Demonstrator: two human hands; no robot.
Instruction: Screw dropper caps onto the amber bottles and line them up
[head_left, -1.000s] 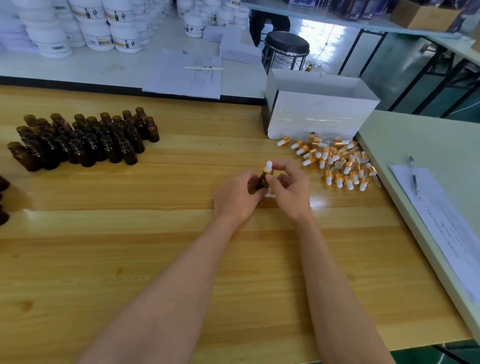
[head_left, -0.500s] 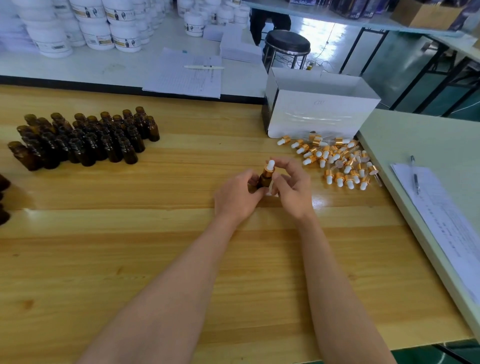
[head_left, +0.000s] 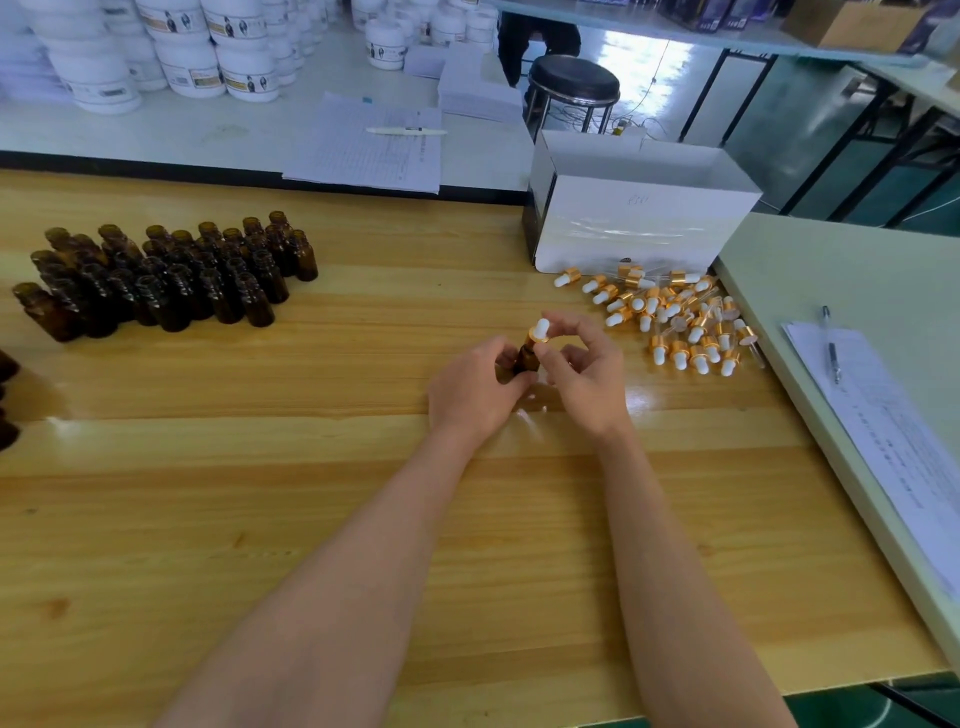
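Centre frame, over the bench (head_left: 311, 519): left hand (head_left: 478, 387) grips bottle (head_left: 524, 359); right hand (head_left: 587, 374) pinches cap (head_left: 539, 332). Right fingers have shifted round the cap since a second ago. Twisting is likely under way; lining up not yet done.

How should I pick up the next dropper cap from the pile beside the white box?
Pinch the gold collar of a cap on the near edge of the pile, from above with the right hand: collars are round and rigid, the glass tubes thin and crisscrossed.

Held bottle (head_left: 525, 359) mostly hidden behind left hand (head_left: 475, 387); left-edge bottles (head_left: 6, 366) cut off by frame.
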